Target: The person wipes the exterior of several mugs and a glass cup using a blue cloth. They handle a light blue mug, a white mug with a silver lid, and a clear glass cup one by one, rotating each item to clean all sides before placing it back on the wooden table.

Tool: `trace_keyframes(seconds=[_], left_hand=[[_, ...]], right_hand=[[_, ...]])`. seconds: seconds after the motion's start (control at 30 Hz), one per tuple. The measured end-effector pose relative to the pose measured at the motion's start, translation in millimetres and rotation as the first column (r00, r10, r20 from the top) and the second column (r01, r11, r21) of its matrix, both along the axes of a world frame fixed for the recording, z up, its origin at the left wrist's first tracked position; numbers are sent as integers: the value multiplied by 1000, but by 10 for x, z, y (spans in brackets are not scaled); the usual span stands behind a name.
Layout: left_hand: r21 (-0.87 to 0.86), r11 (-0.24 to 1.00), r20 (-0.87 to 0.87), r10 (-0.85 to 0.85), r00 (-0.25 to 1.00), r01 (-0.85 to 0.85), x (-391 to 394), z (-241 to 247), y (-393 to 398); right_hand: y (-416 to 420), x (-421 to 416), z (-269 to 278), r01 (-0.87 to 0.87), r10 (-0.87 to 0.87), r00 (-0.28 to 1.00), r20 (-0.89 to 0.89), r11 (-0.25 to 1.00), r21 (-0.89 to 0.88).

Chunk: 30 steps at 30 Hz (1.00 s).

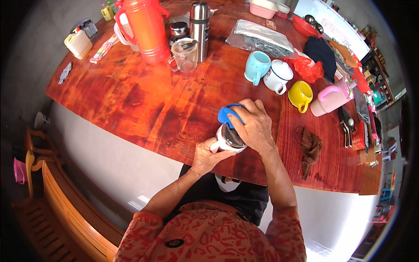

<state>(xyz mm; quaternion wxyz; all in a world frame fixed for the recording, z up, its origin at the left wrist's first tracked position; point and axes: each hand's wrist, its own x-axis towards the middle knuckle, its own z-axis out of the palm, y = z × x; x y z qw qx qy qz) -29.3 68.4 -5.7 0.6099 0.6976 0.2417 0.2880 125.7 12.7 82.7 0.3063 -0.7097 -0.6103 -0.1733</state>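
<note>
A white mug [223, 145] with a dark lid [233, 137] is in front of me, close to the near edge of the wooden table [131, 108]. My left hand [209, 155] grips the mug by its handle side, the thumb along its near wall. In my right hand [255, 126] is a bunched blue cloth [226, 114], held at the far rim of the lid. My right fingers hide part of the cloth and of the lid's right side. Whether the mug's base rests on the table, I cannot tell.
Light-blue [257, 67], white enamel [278, 76] and yellow [300, 95] mugs stand right of centre, near a pink tumbler [332, 97]. A brown cloth [310, 149] lies at right. Farther back are a red thermos jug [145, 32], a clear lidded cup [186, 57] and a steel flask [199, 32].
</note>
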Motion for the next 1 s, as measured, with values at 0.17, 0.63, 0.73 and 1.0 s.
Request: trace_keyframes(seconds=[0.17,0.63,0.73,1.0], left_hand=[[-46,999,2,-17,1000,18,14,102,-9],[-19,999,0,28,1000,-28,17,33,-24],[-24,999,59,43,997,-42,37,11,-38],[-236,964,152,161,975,-122,132,27,-42]], right_hand=[[-152,-116,74,-21,19,996,85,999,30],[-235,-171,-7,55,-44,992,-120,995,87],[-143,13,-246,122,-12,789,-614,983,138],[-152,-230,-561,322,70,581,-811,896,308]])
